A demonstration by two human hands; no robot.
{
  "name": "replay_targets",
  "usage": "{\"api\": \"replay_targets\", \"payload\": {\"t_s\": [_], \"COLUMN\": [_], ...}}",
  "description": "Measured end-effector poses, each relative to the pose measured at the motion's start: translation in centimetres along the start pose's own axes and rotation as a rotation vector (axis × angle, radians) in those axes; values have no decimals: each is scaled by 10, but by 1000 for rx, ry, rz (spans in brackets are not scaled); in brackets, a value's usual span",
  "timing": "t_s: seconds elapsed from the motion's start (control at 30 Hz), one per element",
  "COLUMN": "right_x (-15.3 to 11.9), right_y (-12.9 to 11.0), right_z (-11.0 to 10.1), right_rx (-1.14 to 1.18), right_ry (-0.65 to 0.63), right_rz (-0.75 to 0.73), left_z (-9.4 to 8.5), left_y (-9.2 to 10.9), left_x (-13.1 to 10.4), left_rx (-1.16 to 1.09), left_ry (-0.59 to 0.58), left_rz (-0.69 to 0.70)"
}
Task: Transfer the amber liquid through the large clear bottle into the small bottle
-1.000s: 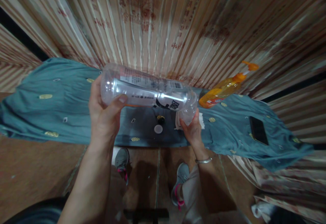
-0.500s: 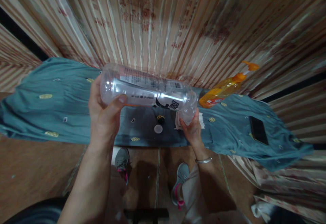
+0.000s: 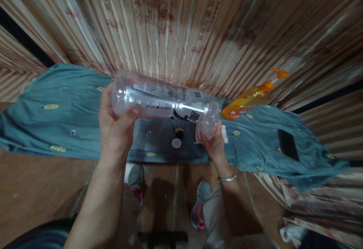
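A large clear plastic bottle (image 3: 164, 99) with a silver-and-black label lies almost level in the air. My left hand (image 3: 116, 124) is closed round its base end, thumb on the near side. Its neck end points right and meets a small clear plastic container (image 3: 210, 126). That container is in the grip of my right hand (image 3: 214, 141), whose fingers are wrapped round its lower part. Where the neck and the container meet, I cannot tell whether one sits inside the other. White tissue (image 3: 224, 133) lies behind my right hand.
On the teal cloth (image 3: 79, 120) are a small dark cap (image 3: 179, 133) and a round whitish disc (image 3: 176, 143). An orange pump bottle (image 3: 246, 99) stands to the right, and a black phone (image 3: 288, 144) lies beyond it. A striped curtain (image 3: 181, 33) hangs behind.
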State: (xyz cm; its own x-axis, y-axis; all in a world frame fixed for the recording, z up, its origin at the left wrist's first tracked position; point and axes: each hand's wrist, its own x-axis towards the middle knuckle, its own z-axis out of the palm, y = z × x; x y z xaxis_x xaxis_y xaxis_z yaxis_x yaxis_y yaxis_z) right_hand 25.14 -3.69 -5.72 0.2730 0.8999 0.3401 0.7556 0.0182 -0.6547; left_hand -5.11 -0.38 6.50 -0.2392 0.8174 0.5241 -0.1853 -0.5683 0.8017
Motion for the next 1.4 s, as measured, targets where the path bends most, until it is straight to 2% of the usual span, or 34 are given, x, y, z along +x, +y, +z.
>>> {"api": "replay_targets", "payload": {"t_s": [0.17, 0.63, 1.07, 1.4], "right_x": [0, 1, 1, 1], "right_y": [2, -4, -5, -6], "right_z": [1, -1, -1, -3], "right_rx": [-22, 0, -8, 2], "right_ry": [9, -5, -4, -6], "right_rz": [-8, 18, 10, 9], "left_z": [-1, 3, 1, 4], "left_y": [0, 3, 1, 3], "left_x": [-1, 2, 1, 0], "left_rx": [31, -31, 36, 36], "left_ry": [-40, 25, -8, 16], "left_rz": [35, -10, 31, 36]}}
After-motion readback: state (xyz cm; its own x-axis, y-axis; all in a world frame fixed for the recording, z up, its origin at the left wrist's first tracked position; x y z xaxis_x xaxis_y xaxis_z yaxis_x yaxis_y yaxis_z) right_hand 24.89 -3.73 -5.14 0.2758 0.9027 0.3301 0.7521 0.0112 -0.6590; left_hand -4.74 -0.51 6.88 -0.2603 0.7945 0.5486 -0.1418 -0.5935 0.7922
